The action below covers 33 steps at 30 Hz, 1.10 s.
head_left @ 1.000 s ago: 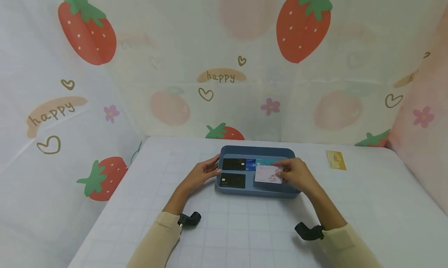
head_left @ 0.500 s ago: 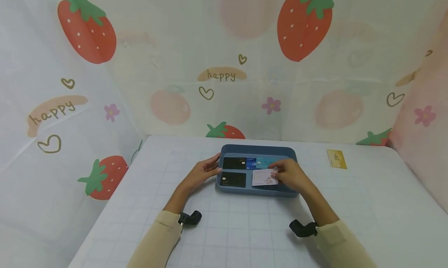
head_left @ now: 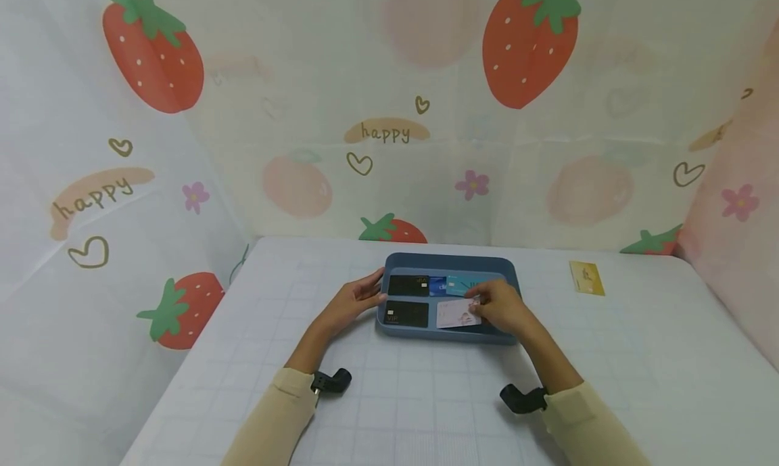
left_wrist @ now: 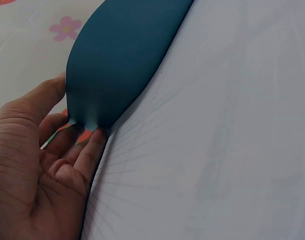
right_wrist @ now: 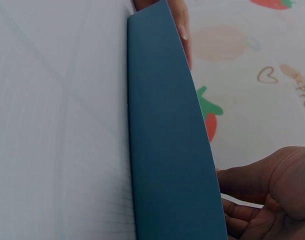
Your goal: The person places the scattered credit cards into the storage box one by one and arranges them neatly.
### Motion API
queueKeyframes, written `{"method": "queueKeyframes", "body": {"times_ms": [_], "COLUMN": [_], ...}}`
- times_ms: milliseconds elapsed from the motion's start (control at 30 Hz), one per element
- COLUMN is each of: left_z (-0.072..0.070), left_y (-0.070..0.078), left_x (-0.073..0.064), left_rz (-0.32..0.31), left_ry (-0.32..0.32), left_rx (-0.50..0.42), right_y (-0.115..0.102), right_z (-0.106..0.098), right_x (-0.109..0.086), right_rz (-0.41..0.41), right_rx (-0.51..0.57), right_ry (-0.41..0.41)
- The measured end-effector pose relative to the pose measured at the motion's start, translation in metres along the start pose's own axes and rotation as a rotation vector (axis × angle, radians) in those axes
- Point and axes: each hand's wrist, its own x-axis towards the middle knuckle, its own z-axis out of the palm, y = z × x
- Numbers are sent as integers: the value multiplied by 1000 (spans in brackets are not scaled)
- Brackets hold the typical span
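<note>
A pale pink card (head_left: 453, 314) is pinched between the thumb and fingers of my right hand (head_left: 502, 307), over the front right part of a blue tray (head_left: 447, 339). My left hand (head_left: 349, 304) holds the tray's left end, thumb at the rim and fingers against the outer wall, also seen on the tray wall (left_wrist: 117, 55) in the left wrist view. Inside the tray lie a black card (head_left: 408, 285) at the back left, a blue card (head_left: 437, 287), a teal card (head_left: 459, 285) partly hidden by my right hand, and a black VIP card (head_left: 406, 314) at the front left.
On the white gridded table (head_left: 426, 398), a gold card (head_left: 587, 278) lies to the right of the tray. A strawberry-patterned cloth (head_left: 389, 189) hangs behind and along both sides. The tray wall (right_wrist: 167, 125) hides the cards in the right wrist view.
My right hand has moved slightly left and toward me, lowering the pink card to the front row and tilting it a little. The left hand stays at the tray's end.
</note>
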Motion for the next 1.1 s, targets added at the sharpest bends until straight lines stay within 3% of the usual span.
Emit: {"method": "queueKeyframes", "body": {"times_ms": [267,500,1100], "left_z": [1,-1,2], "left_y": [8,2,4], "left_x": [-2,0,-3], "left_rz": [-15,-12,-23], "left_ry": [9,17,20], "left_rx": [28,38,39], "right_y": [0,0,-5], "right_z": [1,4,13], "right_x": [0,1,0], "right_rz": [-5,4,-23], "right_rx": [-36,-33,-19], "right_ry": [28,45,47]}}
